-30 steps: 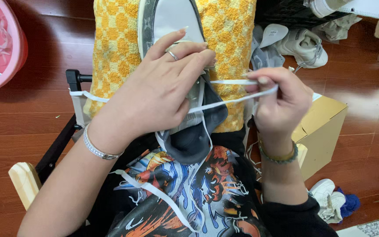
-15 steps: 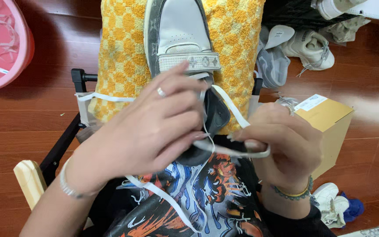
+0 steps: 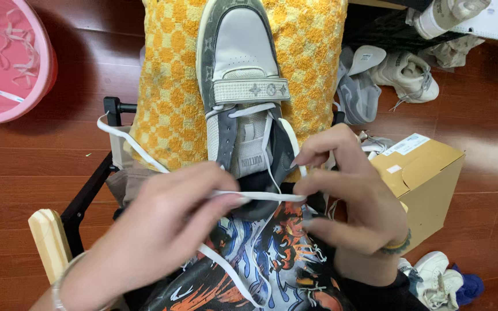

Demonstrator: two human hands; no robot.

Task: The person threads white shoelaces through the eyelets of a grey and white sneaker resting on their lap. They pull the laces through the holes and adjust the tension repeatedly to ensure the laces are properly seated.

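Observation:
A grey and white sneaker (image 3: 243, 80) lies toe-away on a yellow checkered cushion (image 3: 168, 98) in front of me. A flat white shoelace (image 3: 260, 196) stretches level between my two hands, just below the shoe's tongue. My left hand (image 3: 162, 230) pinches its left part, and the lace's tail runs up and left over the cushion. My right hand (image 3: 347, 201) pinches the right end with thumb and fingers. A second white lace hangs down over my printed shirt (image 3: 260, 259).
A pink basin (image 3: 7, 63) holding white laces sits at top left on the red wooden floor. A brown cardboard box (image 3: 422, 173) stands at right, with loose sneakers (image 3: 399, 75) behind it and more shoes (image 3: 433, 276) at bottom right. A black and wood chair frame (image 3: 70, 219) shows at left.
Both hands have dropped toward my body, uncovering the sneaker's strap and tongue. The lace, held across the shoe before, now runs level between my fingertips below the tongue.

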